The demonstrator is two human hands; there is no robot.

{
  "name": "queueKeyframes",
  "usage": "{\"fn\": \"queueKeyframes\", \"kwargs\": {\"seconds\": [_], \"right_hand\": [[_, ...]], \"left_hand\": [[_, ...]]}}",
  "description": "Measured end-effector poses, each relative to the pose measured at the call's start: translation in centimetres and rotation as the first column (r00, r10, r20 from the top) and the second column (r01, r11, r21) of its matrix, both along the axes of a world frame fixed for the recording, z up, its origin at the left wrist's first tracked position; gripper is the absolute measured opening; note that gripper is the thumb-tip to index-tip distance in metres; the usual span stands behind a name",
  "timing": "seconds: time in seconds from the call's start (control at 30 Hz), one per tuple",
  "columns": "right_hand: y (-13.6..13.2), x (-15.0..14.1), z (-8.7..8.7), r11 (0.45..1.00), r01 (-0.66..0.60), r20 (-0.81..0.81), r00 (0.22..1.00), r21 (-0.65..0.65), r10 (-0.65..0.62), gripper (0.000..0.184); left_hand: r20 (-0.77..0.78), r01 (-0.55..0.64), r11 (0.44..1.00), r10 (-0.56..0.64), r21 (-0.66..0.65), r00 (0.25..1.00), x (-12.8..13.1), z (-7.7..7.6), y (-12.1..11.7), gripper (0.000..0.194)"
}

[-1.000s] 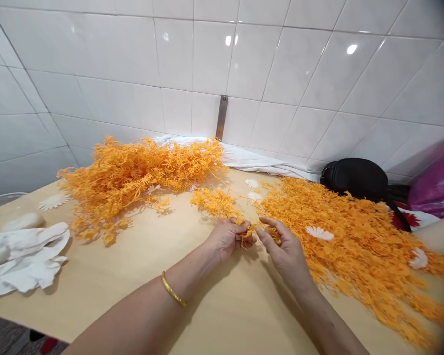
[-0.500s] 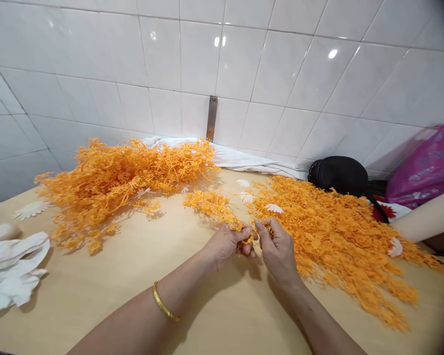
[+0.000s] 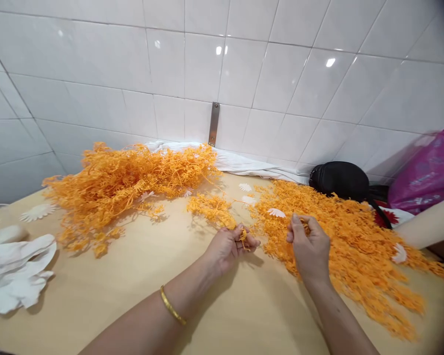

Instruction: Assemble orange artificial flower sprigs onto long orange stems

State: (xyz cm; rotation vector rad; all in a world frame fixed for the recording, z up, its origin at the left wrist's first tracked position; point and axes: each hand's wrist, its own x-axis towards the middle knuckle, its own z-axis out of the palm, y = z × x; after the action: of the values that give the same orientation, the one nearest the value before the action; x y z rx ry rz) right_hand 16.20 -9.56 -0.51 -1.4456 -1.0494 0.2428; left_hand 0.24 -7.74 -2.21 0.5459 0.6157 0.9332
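My left hand (image 3: 225, 250) rests near the table's middle, its fingers pinching a thin strand of an orange artificial sprig (image 3: 243, 236). That strand seems to lead from a small loose orange sprig (image 3: 210, 209) lying just beyond the hand. My right hand (image 3: 309, 245) is raised over the edge of a wide orange spread (image 3: 351, 241), its fingertips closed on a small orange piece (image 3: 304, 225). A large orange tangle (image 3: 122, 190) lies to the left. White petal-shaped flower cutouts (image 3: 276, 212) lie among the orange pieces.
The light wooden table (image 3: 107, 301) meets a white tiled wall with a metal strip (image 3: 214, 124). White cloth (image 3: 17, 273) lies at left. A black bag (image 3: 340, 180), a pink plastic bag (image 3: 427, 172) and a person's forearm (image 3: 429, 224) are at right.
My right hand has moved right, away from my left hand, and now holds a small orange piece apart from it. My left hand has hardly moved.
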Motion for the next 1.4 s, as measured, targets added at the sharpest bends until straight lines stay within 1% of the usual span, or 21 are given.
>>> {"fn": "queueKeyframes", "kwargs": {"seconds": [0.1, 0.2, 0.33, 0.43, 0.53, 0.6, 0.67, 0.73, 0.83, 0.9, 0.93, 1.0, 1.03, 1.07, 1.1, 1.17, 1.23, 1.27, 1.3, 1.37, 1.4], "right_hand": [[-0.6, -1.8, -0.1, 0.996, -0.079, 0.199, 0.976, -0.030, 0.084, 0.027], [-0.8, -3.1, -0.5, 0.978, -0.202, 0.282, 0.936, -0.059, 0.210, 0.027], [-1.0, -4.2, -1.0, 0.930, -0.342, 0.361, 0.858, -0.132, 0.366, 0.023], [-0.9, -4.6, -1.4, 0.907, -0.357, 0.435, 0.796, -0.222, 0.420, 0.025], [-0.8, -4.6, -1.7, 0.895, -0.367, 0.472, 0.761, -0.253, 0.446, 0.018], [-0.8, -4.5, -1.9, 0.901, -0.379, 0.498, 0.751, -0.211, 0.433, 0.019], [-1.1, -4.6, -2.1, 0.905, -0.404, 0.536, 0.738, -0.135, 0.409, 0.017], [-1.7, -4.8, -2.0, 0.887, -0.455, 0.563, 0.716, -0.073, 0.413, 0.014], [-3.0, -5.5, -1.2, 0.863, -0.506, 0.595, 0.696, 0.009, 0.402, 0.013], [-4.0, -5.8, -0.2, 0.866, -0.489, 0.647, 0.696, 0.108, 0.313, 0.012], [-4.4, -5.7, 0.3, 0.879, -0.443, 0.671, 0.708, 0.178, 0.221, 0.010], [-4.5, -5.2, 1.2, 0.912, -0.268, 0.691, 0.722, 0.311, -0.024, 0.008], [-4.2, -4.6, 1.4, 0.925, -0.159, 0.691, 0.709, 0.345, -0.137, 0.007], [-3.7, -3.9, 1.5, 0.938, -0.054, 0.702, 0.679, 0.341, -0.216, 0.007], [-3.0, -3.1, 1.4, 0.954, 0.030, 0.729, 0.638, 0.297, -0.247, 0.009], [-1.7, -1.5, 0.8, 0.974, 0.179, 0.824, 0.524, 0.140, -0.214, 0.017], [-0.9, -0.5, 0.2, 0.963, 0.269, 0.881, 0.447, 0.029, -0.151, 0.022], [-0.7, -0.3, 0.0, 0.966, 0.257, 0.885, 0.446, 0.013, -0.130, 0.021], [-0.8, -0.4, 0.0, 0.981, 0.194, 0.872, 0.477, 0.016, -0.109, 0.018], [-1.2, -1.2, 0.1, 0.998, -0.039, 0.804, 0.594, 0.042, -0.011, 0.013], [-1.5, -1.9, 0.3, 0.985, -0.166, 0.764, 0.641, 0.043, 0.074, 0.011]], "left_hand": [[-0.034, -0.040, 0.997, 0.038, -0.070, 0.999, 0.1, 0.0, 0.5, 0.020], [-0.038, -0.044, 0.997, 0.041, -0.071, 0.998, 0.2, -0.2, 0.5, 0.018], [0.003, -0.023, 0.998, 0.023, -0.055, 1.000, 0.7, -0.6, 0.2, 0.015], [0.017, -0.036, 0.998, 0.037, -0.061, 0.999, 0.8, -0.8, 0.2, 0.014], [-0.057, -0.021, 0.999, 0.018, -0.045, 0.998, 0.7, -1.0, 0.3, 0.017], [-0.100, -0.008, 1.000, 0.006, -0.019, 0.995, 0.6, -0.9, 0.3, 0.019], [-0.108, -0.022, 1.000, 0.021, -0.012, 0.994, 0.6, -0.8, 0.3, 0.019], [-0.105, -0.036, 0.999, 0.034, -0.014, 0.994, 0.8, -0.6, 0.4, 0.021], [-0.116, -0.046, 0.999, 0.044, -0.013, 0.992, 0.9, -0.3, 0.7, 0.026], [-0.134, -0.108, 0.993, 0.100, -0.054, 0.986, 0.7, -0.3, 1.2, 0.029], [-0.154, -0.150, 0.986, 0.138, -0.069, 0.978, 0.6, -0.4, 1.5, 0.030], [-0.195, -0.189, 0.981, 0.176, -0.051, 0.965, 0.2, -0.5, 1.7, 0.030], [-0.206, -0.161, 0.987, 0.153, -0.020, 0.966, 0.1, -0.5, 1.6, 0.029], [-0.208, -0.105, 0.994, 0.106, 0.013, 0.972, 0.0, -0.6, 1.5, 0.029], [-0.205, -0.033, 0.999, 0.040, 0.036, 0.978, -0.1, -0.7, 1.2, 0.028], [-0.204, 0.088, 0.994, -0.073, 0.064, 0.976, -0.1, -0.7, 0.7, 0.028], [-0.207, 0.122, 0.989, -0.102, 0.088, 0.973, -0.1, -0.6, 0.3, 0.026], [-0.205, 0.115, 0.989, -0.093, 0.097, 0.974, -0.1, -0.6, 0.1, 0.025], [-0.200, 0.103, 0.989, -0.081, 0.104, 0.976, 0.0, -0.5, 0.0, 0.025], [-0.189, 0.085, 0.991, -0.064, 0.105, 0.980, 0.2, -0.6, -0.1, 0.024], [-0.185, 0.067, 0.993, -0.048, 0.097, 0.982, 0.4, -0.7, -0.2, 0.023]]}}
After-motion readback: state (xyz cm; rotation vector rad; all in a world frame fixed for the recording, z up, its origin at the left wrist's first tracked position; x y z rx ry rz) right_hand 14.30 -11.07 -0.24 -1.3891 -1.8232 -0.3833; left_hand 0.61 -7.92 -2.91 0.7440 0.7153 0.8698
